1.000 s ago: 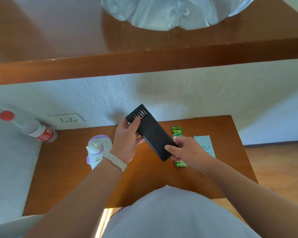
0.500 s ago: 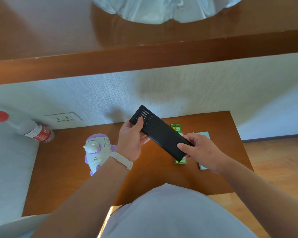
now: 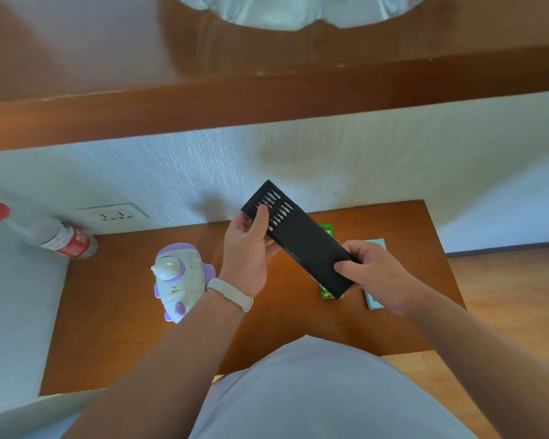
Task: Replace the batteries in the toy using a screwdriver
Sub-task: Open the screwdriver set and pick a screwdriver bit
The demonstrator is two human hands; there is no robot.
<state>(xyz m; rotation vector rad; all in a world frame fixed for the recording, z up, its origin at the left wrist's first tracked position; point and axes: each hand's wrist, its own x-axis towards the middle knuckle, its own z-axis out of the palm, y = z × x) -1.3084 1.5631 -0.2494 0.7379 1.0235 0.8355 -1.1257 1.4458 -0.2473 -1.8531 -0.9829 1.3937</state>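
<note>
A long black screwdriver kit case [image 3: 308, 245] is held above the wooden table [image 3: 133, 343]. My right hand [image 3: 373, 275] grips the sleeve's near end. My left hand [image 3: 248, 248] holds the inner tray at the far end, thumb on the rows of silver bits [image 3: 278, 210] that stick out of the sleeve. A white and purple toy [image 3: 179, 277] lies on the table left of my left hand. A green battery pack [image 3: 326, 291] lies under the case, mostly hidden.
A light blue card [image 3: 373, 301] lies beside the battery pack, partly under my right hand. A plastic bottle with a red cap [image 3: 54, 237] leans at the table's back left corner. A wall socket [image 3: 111, 213] sits behind. A wooden shelf [image 3: 267, 99] overhangs the table.
The bit tray has slid further out of the black sleeve, showing more rows of bits. My right hand moved right with the sleeve, and my left thumb stays on the tray.
</note>
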